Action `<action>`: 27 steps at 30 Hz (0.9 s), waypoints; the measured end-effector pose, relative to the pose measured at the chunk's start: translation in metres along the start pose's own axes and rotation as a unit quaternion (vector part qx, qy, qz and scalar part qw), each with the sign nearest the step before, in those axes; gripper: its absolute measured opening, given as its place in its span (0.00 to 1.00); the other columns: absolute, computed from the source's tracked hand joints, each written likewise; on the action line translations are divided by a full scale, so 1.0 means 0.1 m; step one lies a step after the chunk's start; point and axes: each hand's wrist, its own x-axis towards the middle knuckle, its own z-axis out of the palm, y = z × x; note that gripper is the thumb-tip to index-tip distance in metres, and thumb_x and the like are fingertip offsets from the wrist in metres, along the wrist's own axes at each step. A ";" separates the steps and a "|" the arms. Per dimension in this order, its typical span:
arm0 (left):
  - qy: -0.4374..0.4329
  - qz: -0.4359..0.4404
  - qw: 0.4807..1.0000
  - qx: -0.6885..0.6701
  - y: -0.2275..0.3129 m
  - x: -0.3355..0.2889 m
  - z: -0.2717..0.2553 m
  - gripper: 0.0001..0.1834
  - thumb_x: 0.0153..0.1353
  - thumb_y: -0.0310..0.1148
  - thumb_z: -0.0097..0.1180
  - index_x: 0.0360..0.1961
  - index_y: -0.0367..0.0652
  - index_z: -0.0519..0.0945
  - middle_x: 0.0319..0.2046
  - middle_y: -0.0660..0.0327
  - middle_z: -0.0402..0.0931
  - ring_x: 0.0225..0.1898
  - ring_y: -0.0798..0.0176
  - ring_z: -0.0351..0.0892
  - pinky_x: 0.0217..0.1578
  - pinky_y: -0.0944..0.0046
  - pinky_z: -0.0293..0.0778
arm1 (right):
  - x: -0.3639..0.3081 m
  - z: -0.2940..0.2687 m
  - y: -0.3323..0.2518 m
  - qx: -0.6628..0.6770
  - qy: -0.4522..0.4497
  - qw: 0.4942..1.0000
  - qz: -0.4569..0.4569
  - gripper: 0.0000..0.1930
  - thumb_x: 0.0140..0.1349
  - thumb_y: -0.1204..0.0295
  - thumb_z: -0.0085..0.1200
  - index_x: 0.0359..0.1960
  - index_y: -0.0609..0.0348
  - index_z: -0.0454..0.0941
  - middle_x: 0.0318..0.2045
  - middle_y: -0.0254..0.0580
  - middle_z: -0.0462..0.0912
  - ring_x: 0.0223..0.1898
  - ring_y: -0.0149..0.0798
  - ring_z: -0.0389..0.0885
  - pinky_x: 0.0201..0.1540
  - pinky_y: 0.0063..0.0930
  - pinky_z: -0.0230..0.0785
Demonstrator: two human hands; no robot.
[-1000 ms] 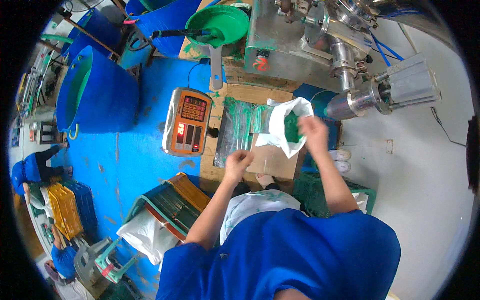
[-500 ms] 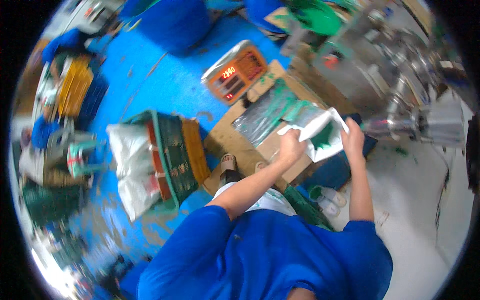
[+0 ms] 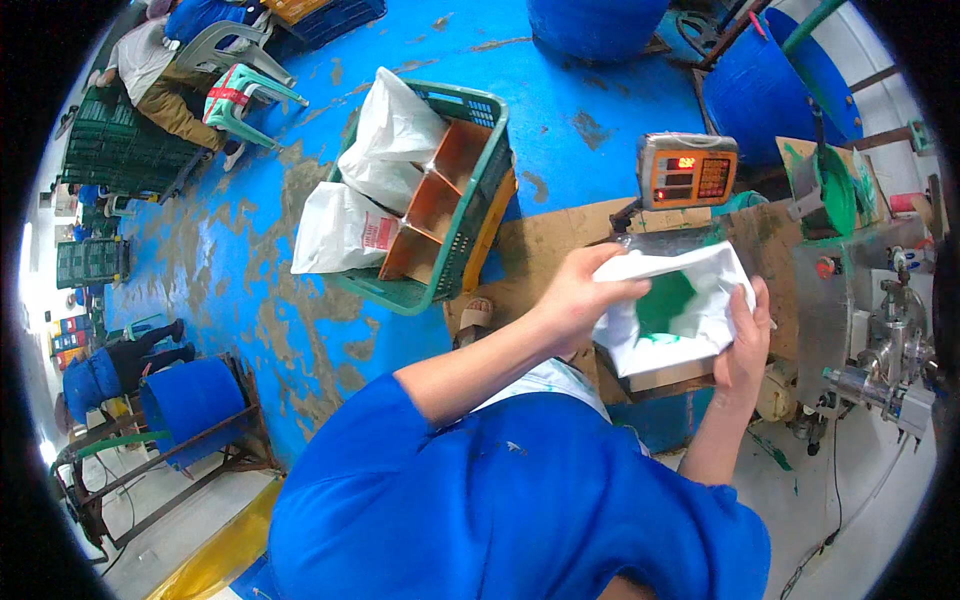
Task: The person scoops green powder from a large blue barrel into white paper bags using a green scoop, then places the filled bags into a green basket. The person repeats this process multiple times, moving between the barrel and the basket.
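White bag [image 3: 655,355] already holding green contents [image 3: 665,300], mouth gaping, closing not yet done. Left hand [image 3: 585,295] gripping rim between thumb and fingers; right hand [image 3: 742,340] gripping opposite side. Bag sitting in front of torso, below orange scale [image 3: 687,172]; base hidden, cannot tell if resting on anything. Two white bags [image 3: 340,230] already lying in green crate [image 3: 478,210]. Versus one second ago: left hand now holding bag, view swinging round, crate showing nearer centre.
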 end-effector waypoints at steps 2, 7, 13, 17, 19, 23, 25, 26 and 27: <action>0.025 0.024 0.995 0.093 0.34 -0.55 -0.29 0.14 0.50 0.28 0.63 0.38 0.36 0.77 0.32 0.64 0.76 0.34 0.72 0.73 0.35 0.69 0.68 | -0.02 0.56 0.11 -0.003 -0.151 0.989 -0.001 0.05 0.62 0.75 0.49 0.29 0.51 0.67 0.31 0.30 0.76 0.30 0.24 0.75 0.32 0.19 0.70; 0.059 -0.032 0.993 0.098 0.51 -1.47 -1.01 0.12 0.56 0.31 0.60 0.39 0.36 0.79 0.33 0.64 0.78 0.35 0.74 0.73 0.38 0.71 0.70 | 0.02 1.85 0.71 -0.118 -0.299 0.947 0.022 0.05 0.57 0.76 0.55 0.30 0.55 0.70 0.37 0.33 0.77 0.36 0.23 0.70 0.37 0.18 0.64; 0.208 -0.027 0.968 -0.135 0.25 -1.67 -2.07 0.08 0.57 0.26 0.57 0.38 0.38 0.78 0.36 0.61 0.79 0.37 0.68 0.77 0.40 0.66 0.73 | 0.31 2.99 1.88 -0.222 -0.449 0.861 0.088 0.11 0.57 0.70 0.56 0.30 0.53 0.64 0.27 0.26 0.66 0.31 0.20 0.65 0.30 0.16 0.58; 0.323 -0.015 0.911 -0.257 0.04 -1.57 -2.81 0.19 0.60 0.24 0.49 0.53 0.36 0.65 0.50 0.54 0.70 0.50 0.55 0.72 0.53 0.55 0.68 | 0.47 3.56 2.82 -0.227 -0.419 0.823 0.308 0.15 0.58 0.68 0.49 0.46 0.58 0.68 0.38 0.38 0.71 0.40 0.30 0.71 0.41 0.24 0.66; 0.382 -0.039 0.882 -0.272 -0.16 -1.43 -3.13 0.19 0.60 0.23 0.49 0.53 0.37 0.65 0.49 0.54 0.70 0.50 0.55 0.71 0.53 0.54 0.68 | 0.53 3.61 3.28 -0.270 -0.435 0.788 0.341 0.18 0.55 0.71 0.48 0.49 0.59 0.65 0.41 0.42 0.70 0.42 0.36 0.69 0.42 0.31 0.66; 0.430 -0.054 0.863 -0.261 -0.51 -1.09 -3.74 0.19 0.56 0.21 0.52 0.49 0.37 0.66 0.46 0.53 0.72 0.45 0.54 0.74 0.44 0.53 0.74 | 0.75 3.25 3.89 -0.344 -0.320 0.816 0.336 0.19 0.49 0.76 0.52 0.45 0.54 0.65 0.40 0.43 0.71 0.41 0.40 0.71 0.36 0.38 0.67; 0.443 -0.050 0.865 -0.228 -0.61 -0.98 -3.96 0.18 0.54 0.20 0.54 0.47 0.36 0.68 0.44 0.52 0.72 0.43 0.52 0.75 0.40 0.52 0.76 | 0.90 3.01 3.94 -0.427 -0.324 0.823 0.188 0.18 0.48 0.76 0.53 0.42 0.56 0.65 0.36 0.45 0.73 0.38 0.41 0.73 0.34 0.38 0.68; 0.425 -0.036 0.885 -0.187 -0.63 -0.89 -4.04 0.16 0.55 0.23 0.53 0.45 0.35 0.69 0.43 0.51 0.72 0.43 0.53 0.75 0.42 0.52 0.75 | 0.98 2.90 3.91 -0.497 -0.263 0.818 0.122 0.17 0.47 0.75 0.53 0.41 0.57 0.65 0.35 0.46 0.74 0.37 0.42 0.74 0.33 0.38 0.68; 0.395 -0.049 0.899 -0.182 -0.62 -0.85 -4.10 0.15 0.56 0.25 0.52 0.45 0.35 0.69 0.43 0.51 0.72 0.43 0.53 0.75 0.43 0.53 0.75 | 1.02 2.82 3.87 -0.571 -0.248 0.782 0.025 0.18 0.47 0.73 0.54 0.40 0.58 0.65 0.29 0.51 0.76 0.33 0.47 0.77 0.32 0.39 0.69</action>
